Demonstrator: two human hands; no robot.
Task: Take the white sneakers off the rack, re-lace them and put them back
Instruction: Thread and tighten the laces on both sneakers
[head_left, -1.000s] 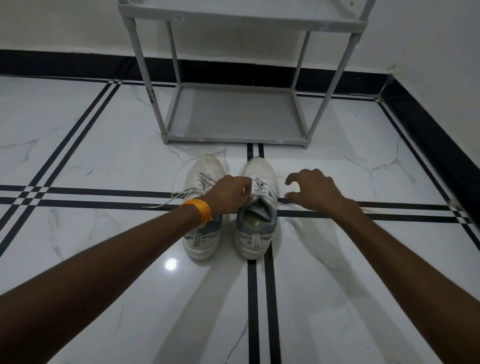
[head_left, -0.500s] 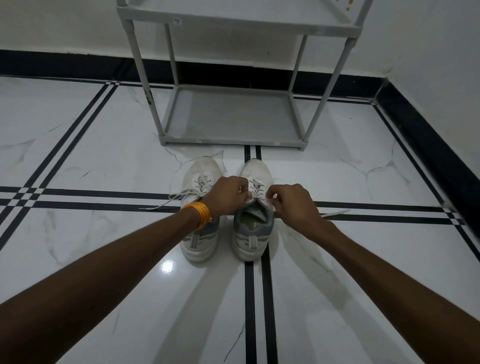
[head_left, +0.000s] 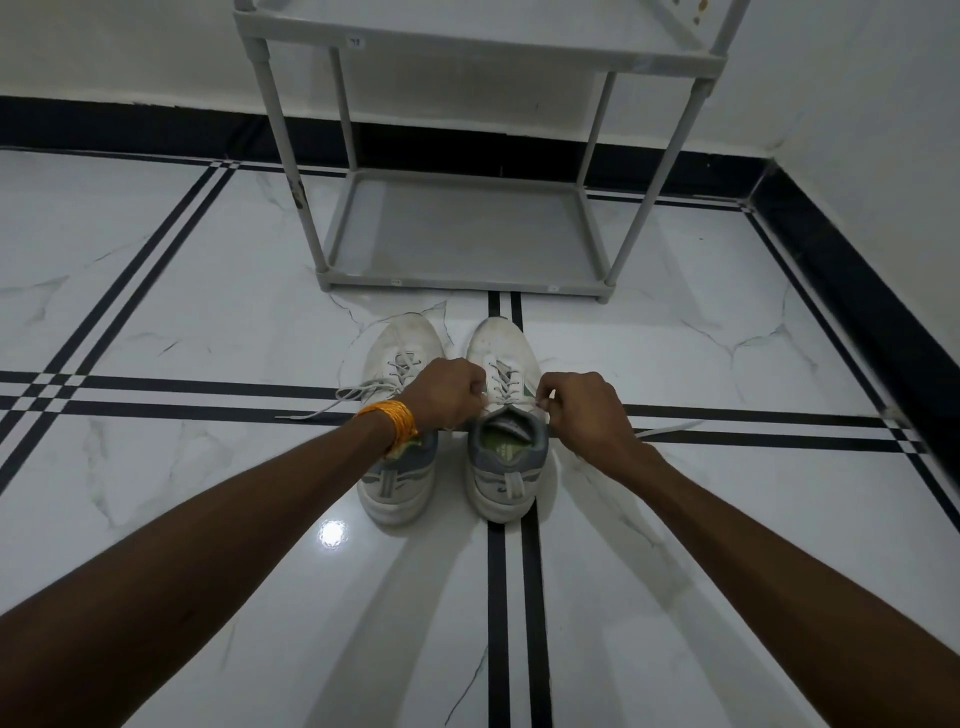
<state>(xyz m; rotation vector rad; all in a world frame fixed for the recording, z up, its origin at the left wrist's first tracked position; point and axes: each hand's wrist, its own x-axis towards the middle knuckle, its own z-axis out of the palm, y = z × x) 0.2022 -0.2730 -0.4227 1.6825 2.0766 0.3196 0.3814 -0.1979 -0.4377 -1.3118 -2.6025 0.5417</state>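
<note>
You are working on the pair of white low-top sneakers with grey heels, standing side by side on the glossy white marble floor (head_left: 156, 312) at the centre of the frame, just below the empty grey plastic rack (head_left: 467, 244). Your left hand (head_left: 447, 392) is curling tight, your right hand (head_left: 582, 410) is pinching, each seemingly gripping a lace end at the collar of the right-hand sneaker (head_left: 506, 457). The left-hand sneaker (head_left: 400, 467) is lying untied, its flat white lace (head_left: 332, 402) trailing leftward. The laces are looking limp and light, so you are best gripping close to the eyelets; the shoes look light, soft-sided, and easy to lift by the heel
</note>
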